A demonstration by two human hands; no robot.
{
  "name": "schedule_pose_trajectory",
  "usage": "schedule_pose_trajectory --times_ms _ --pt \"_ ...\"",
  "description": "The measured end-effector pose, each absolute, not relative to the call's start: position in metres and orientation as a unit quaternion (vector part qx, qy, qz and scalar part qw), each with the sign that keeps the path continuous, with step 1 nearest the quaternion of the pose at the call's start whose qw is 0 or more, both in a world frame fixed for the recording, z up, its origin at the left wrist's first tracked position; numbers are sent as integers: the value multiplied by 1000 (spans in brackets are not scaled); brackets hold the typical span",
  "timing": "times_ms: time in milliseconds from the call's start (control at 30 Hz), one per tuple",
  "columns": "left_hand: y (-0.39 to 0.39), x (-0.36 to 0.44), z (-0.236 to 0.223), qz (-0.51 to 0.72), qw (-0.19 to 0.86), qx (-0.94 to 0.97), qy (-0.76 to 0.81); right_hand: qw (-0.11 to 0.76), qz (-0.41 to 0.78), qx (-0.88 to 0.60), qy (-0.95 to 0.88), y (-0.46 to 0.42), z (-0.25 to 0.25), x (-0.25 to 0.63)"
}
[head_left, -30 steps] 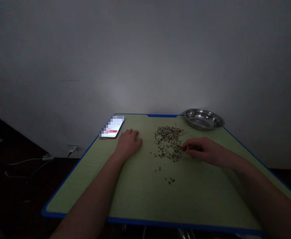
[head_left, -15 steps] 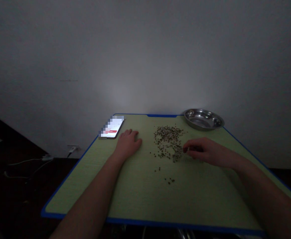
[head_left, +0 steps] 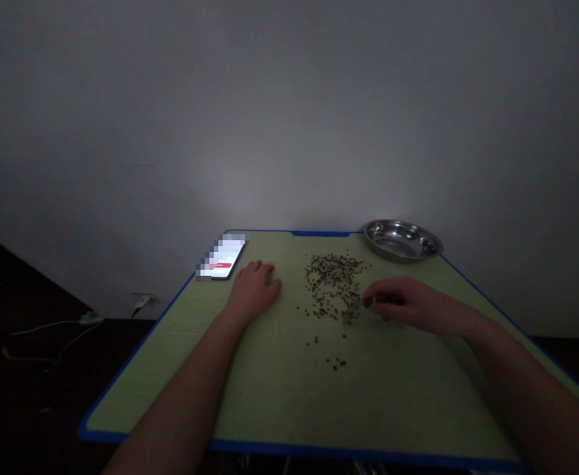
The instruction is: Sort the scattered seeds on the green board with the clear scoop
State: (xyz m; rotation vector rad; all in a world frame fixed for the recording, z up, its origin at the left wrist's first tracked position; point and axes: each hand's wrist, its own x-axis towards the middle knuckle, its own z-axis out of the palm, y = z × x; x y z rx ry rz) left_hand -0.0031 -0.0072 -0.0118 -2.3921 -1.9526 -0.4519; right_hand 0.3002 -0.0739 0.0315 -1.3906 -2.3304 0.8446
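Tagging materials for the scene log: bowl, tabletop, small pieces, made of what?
Bowl: metal, probably stainless steel, polished; bright reflections inside.
Tabletop: possibly laminate, fairly matte; no sharp reflections.
Small pieces: perhaps seeds or beans; dark specks, too small to confirm, finish unclear.

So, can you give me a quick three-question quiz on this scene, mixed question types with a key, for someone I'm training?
1. True or false: the metal bowl sits near the far right corner of the table.
2. Multiple choice: which of these is nearest the left hand?
A. the metal bowl
B. the phone
C. the plug by the wall
3. Fill in the blank: of the two hands, the one closer to the small dark pieces is the ____ one.

Key:
1. True.
2. B, the phone.
3. Right; the right hand is beside them.
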Motion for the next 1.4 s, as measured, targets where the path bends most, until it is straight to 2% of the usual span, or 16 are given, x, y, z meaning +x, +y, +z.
schedule_pose_trajectory --times_ms 1000,1400 --pt "-8 -3 -10 -145 10 -771 -620 140 317 -486 -802 -72 29 305" --pt "-8 -3 -11 -140 14 -768 -624 113 269 -486 -824 -77 25 279"
